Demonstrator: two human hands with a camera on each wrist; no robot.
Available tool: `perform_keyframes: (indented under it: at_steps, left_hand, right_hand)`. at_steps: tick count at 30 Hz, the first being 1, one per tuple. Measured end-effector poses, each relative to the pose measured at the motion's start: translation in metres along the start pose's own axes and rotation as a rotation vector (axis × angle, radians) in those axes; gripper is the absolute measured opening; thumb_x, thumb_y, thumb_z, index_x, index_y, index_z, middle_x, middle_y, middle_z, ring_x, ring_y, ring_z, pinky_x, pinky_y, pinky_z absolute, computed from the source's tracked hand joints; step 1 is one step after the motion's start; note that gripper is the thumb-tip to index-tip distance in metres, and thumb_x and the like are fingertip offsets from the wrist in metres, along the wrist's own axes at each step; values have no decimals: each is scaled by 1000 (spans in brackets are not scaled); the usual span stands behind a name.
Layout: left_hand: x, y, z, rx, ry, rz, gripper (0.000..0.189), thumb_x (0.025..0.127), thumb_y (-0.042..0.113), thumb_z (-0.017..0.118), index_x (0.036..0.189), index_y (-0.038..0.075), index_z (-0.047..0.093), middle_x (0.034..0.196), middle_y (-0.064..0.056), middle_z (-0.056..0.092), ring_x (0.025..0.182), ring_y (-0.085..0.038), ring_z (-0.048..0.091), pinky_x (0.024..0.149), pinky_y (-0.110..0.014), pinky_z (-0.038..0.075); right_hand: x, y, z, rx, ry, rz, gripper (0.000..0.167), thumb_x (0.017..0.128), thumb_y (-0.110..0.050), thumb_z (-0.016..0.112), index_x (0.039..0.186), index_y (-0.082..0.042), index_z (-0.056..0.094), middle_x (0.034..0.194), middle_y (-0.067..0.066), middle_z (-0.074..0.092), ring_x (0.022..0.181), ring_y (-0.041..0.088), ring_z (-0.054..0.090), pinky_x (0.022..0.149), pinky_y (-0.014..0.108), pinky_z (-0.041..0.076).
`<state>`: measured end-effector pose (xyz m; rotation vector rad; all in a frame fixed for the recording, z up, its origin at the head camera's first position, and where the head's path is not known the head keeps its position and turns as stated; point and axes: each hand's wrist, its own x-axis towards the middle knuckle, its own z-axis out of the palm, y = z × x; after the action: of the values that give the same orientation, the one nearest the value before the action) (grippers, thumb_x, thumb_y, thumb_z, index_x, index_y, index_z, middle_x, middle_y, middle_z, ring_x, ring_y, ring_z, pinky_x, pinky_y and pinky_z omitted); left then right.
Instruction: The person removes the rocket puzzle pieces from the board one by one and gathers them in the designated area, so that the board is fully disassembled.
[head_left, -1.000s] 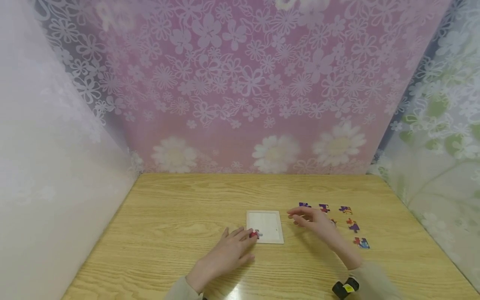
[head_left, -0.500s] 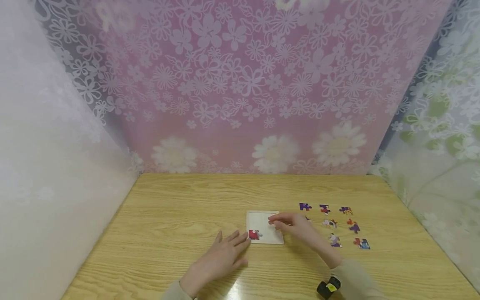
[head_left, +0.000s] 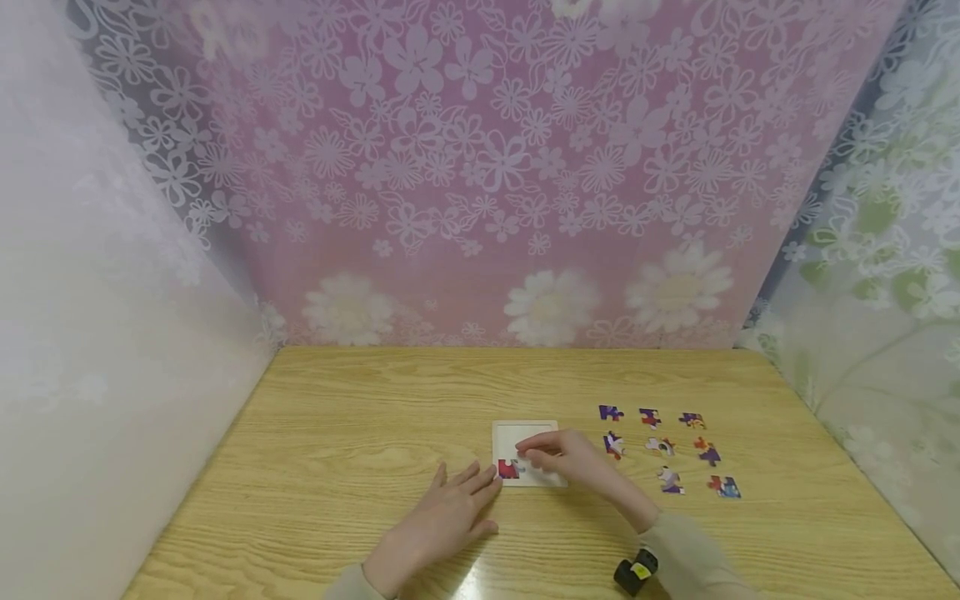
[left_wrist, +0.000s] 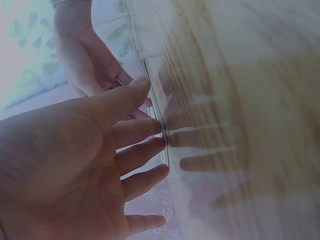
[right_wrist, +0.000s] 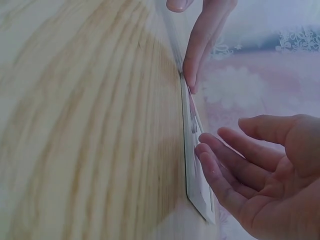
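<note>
A white square puzzle tray (head_left: 513, 435) lies on the table in the head view, with one red jigsaw piece (head_left: 507, 470) in its near left corner. My left hand (head_left: 446, 517) rests flat, fingers spread and fairly straight, the fingertips at the tray's near left edge. Over the tray is my right hand (head_left: 576, 460), its fingertips low beside the red piece. In the right wrist view the right hand's fingers (right_wrist: 212, 172) are loosely bent, the thumb apart from them, and nothing shows between them. The left wrist view shows the left fingertips (left_wrist: 157, 170) touching the tray's edge.
Several loose jigsaw pieces lie in rough rows right of the tray, among them a purple-and-white one (head_left: 613, 445) and a red-and-blue one (head_left: 724, 487). Walls with a flower pattern (head_left: 555, 308) close off the wooden table (head_left: 337, 417) behind and at the sides.
My right hand has moved left from beside the loose pieces to over the tray. My left hand has drawn back slightly from the red piece to the tray's edge.
</note>
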<state>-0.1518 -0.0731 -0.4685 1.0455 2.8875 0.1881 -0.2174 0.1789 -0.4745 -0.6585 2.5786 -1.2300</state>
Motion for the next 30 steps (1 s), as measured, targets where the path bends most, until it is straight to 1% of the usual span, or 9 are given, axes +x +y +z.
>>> perform_keyframes:
  at_steps: [5, 8, 12, 15, 20, 24, 27, 30]
  left_hand:
    - [0, 1, 0, 4, -1, -7, 62, 99, 48, 59, 151, 15, 50, 159, -2, 42, 146, -28, 40, 113, -66, 32]
    - [0, 1, 1, 4, -3, -12, 62, 99, 48, 59, 151, 15, 50, 159, -2, 42, 146, -27, 40, 113, -66, 32]
    - [0, 1, 2, 8, -5, -12, 62, 99, 48, 59, 151, 15, 50, 159, -2, 42, 146, -27, 40, 113, -66, 32]
    - [0, 1, 3, 0, -4, -11, 62, 98, 47, 60, 151, 15, 50, 159, -2, 42, 146, -27, 40, 112, -66, 32]
    - [0, 1, 4, -15, 3, -10, 62, 98, 46, 61, 150, 14, 51, 159, -3, 42, 146, -28, 40, 112, -66, 32]
    - [0, 1, 4, -11, 9, -10, 61, 98, 46, 61, 149, 14, 52, 158, -3, 43, 146, -28, 41, 112, -66, 33]
    - [0, 1, 4, -4, 13, -7, 61, 98, 46, 61, 149, 14, 52, 158, -3, 43, 145, -28, 41, 111, -66, 33]
    - [-1, 1, 4, 4, 18, -1, 61, 97, 46, 62, 149, 14, 53, 158, -4, 44, 145, -28, 42, 111, -66, 34]
  right_hand:
    - [2, -1, 4, 18, -20, -30, 29, 103, -21, 60, 122, -2, 73, 116, 12, 74, 99, 23, 70, 75, 27, 57]
    - [3, -2, 7, -1, -14, -43, 28, 102, -20, 61, 120, -2, 73, 114, 12, 75, 95, 20, 69, 72, 24, 56]
    - [3, -4, 9, -39, -4, -59, 28, 102, -21, 62, 119, -3, 74, 113, 11, 75, 95, 23, 70, 74, 26, 57]
    - [3, -4, 10, -46, -1, -61, 28, 102, -21, 62, 120, -3, 74, 112, 12, 75, 96, 27, 70, 76, 30, 58]
    - [4, -3, 11, -28, 6, -61, 28, 102, -20, 62, 121, -3, 72, 113, 14, 74, 97, 29, 71, 78, 34, 59]
    - [6, -4, 13, -7, 22, -69, 27, 102, -17, 62, 123, -2, 71, 113, 15, 73, 95, 28, 73, 78, 35, 60]
    - [8, -5, 15, 14, 31, -81, 26, 99, -11, 66, 122, 0, 71, 110, 17, 73, 93, 27, 73, 78, 33, 60]
    - [10, -5, 17, 45, 32, -87, 30, 93, -4, 72, 122, 2, 70, 109, 19, 72, 92, 28, 74, 77, 31, 60]
